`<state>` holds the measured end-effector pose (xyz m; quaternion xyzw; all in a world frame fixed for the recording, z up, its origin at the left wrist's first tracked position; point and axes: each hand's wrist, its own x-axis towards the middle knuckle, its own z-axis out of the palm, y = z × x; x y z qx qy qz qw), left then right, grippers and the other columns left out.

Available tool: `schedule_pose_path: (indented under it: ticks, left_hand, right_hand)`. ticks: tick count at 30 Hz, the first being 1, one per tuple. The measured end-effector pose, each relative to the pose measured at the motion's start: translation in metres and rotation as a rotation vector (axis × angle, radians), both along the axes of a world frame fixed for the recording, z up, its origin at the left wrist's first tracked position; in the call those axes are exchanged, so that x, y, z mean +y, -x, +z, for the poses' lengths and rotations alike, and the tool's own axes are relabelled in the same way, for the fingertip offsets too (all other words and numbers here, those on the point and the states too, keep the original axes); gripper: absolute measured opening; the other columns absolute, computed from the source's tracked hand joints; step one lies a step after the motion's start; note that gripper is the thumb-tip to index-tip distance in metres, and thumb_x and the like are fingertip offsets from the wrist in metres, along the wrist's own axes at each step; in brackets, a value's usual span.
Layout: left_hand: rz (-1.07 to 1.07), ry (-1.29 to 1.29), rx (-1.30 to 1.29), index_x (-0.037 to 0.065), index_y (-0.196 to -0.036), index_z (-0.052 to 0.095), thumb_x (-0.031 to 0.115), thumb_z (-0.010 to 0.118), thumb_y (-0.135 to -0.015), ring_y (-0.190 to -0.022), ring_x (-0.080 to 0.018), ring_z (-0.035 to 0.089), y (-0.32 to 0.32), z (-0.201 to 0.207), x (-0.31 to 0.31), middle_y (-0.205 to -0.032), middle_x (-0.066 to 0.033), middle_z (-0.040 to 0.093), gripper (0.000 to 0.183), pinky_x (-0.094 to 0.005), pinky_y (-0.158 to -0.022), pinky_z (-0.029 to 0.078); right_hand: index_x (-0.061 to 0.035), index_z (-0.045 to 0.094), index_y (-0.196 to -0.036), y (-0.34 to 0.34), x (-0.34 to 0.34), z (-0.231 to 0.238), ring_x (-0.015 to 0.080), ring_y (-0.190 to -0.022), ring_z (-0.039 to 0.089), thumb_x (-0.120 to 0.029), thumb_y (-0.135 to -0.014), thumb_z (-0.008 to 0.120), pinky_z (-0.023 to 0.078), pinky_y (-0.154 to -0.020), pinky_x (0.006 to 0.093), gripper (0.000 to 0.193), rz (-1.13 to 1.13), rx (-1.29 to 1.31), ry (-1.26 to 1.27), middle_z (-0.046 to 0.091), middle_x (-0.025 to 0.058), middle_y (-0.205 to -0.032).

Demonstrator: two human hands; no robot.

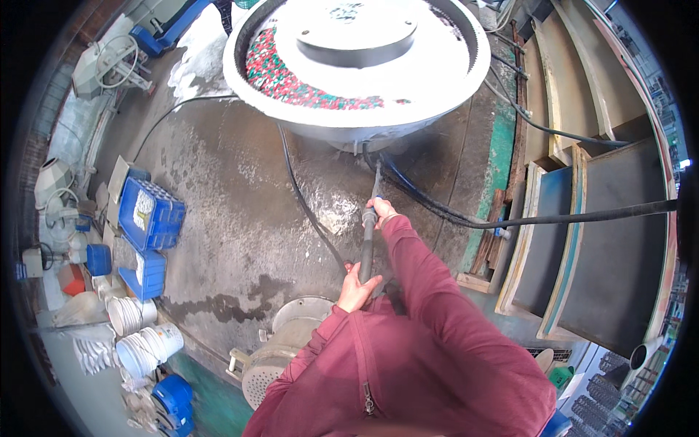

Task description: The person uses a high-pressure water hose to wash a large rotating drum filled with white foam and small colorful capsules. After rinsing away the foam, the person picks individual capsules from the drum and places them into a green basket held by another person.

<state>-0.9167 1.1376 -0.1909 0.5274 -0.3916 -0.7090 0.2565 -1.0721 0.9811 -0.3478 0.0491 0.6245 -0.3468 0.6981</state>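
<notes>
My right hand (382, 208) is wrapped round the front end of a dark hose (367, 251), just by its grey coupling (370, 217). From that end a narrow tip or spray (377, 178) points away toward the underside of a large white round tub (357, 131); which of the two it is I cannot tell. My left hand (355, 290) grips the same hose nearer my body, thumb across it. Inside the tub, small red, green and white pieces (291, 84) lie in a curved band beside white foam around a raised round hub (357, 47).
Black hoses (553, 218) run from the tub to the right and across the wet floor (233, 197). Long trays (611, 233) line the right side. Blue crates (151, 218) and white buckets (149, 346) stand left. A round metal drum (266, 375) sits close by my left arm.
</notes>
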Motion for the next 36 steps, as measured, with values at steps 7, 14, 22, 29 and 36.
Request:
schedule_pose_path:
  ticks: [7,14,22,29,36]
  left_hand:
    - [0.229,-0.077,0.055,0.006,-0.111,0.049,0.002,0.061,-0.08,-0.042,-0.0035,0.037,0.058,0.032,-0.014,-0.06,0.0045,0.045,0.033,-0.0202,-0.037,0.027]
    - [0.649,0.05,0.058,0.009,-0.104,0.053,0.005,0.062,-0.078,-0.038,-0.0037,0.035,0.053,0.033,0.0,-0.055,0.0053,0.044,0.028,-0.0215,-0.035,0.024]
    - [0.88,-0.009,0.184,0.009,-0.105,0.055,0.002,0.059,-0.076,-0.037,-0.0025,0.029,-0.03,0.029,-0.034,-0.051,0.0063,0.037,0.03,-0.0211,-0.035,0.02]
    - [0.821,-0.113,0.483,0.009,-0.111,0.052,0.0,0.057,-0.078,-0.037,-0.0019,0.026,-0.149,0.027,-0.12,-0.051,0.0075,0.031,0.035,-0.0205,-0.035,0.019]
    - [0.735,-0.029,0.796,0.01,-0.119,0.047,0.001,0.055,-0.08,-0.036,-0.0017,0.024,-0.267,0.033,-0.216,-0.049,0.0085,0.028,0.041,-0.0205,-0.035,0.02]
  right_hand:
    - [-0.0006,0.048,-0.087,0.011,-0.056,0.061,0.0265,-0.053,0.052,-0.011,-0.071,0.056,0.047,-0.043,0.048,0.021,0.242,0.066,0.221,0.049,0.0114,-0.065]
    - [-0.005,0.054,-0.093,-0.066,-0.063,0.106,0.0233,-0.061,0.053,-0.022,-0.075,0.052,0.044,-0.046,0.0456,0.025,0.665,0.022,0.428,0.052,0.0099,-0.072]
    - [-0.0052,0.056,-0.088,-0.172,-0.134,0.104,0.022,-0.061,0.053,-0.025,-0.072,0.058,0.043,-0.047,0.0418,0.025,0.922,-0.061,0.558,0.051,0.0079,-0.071]
    - [-0.0044,0.054,-0.089,-0.271,-0.23,0.087,0.0221,-0.06,0.056,-0.026,-0.075,0.054,0.048,-0.052,0.0435,0.026,0.972,0.115,0.507,0.056,0.0094,-0.074]
    - [0.0002,0.053,-0.082,-0.39,-0.33,0.144,0.0194,-0.054,0.055,-0.015,-0.068,0.054,0.044,-0.046,0.0372,0.02,0.967,0.535,0.659,0.054,0.0083,-0.065]
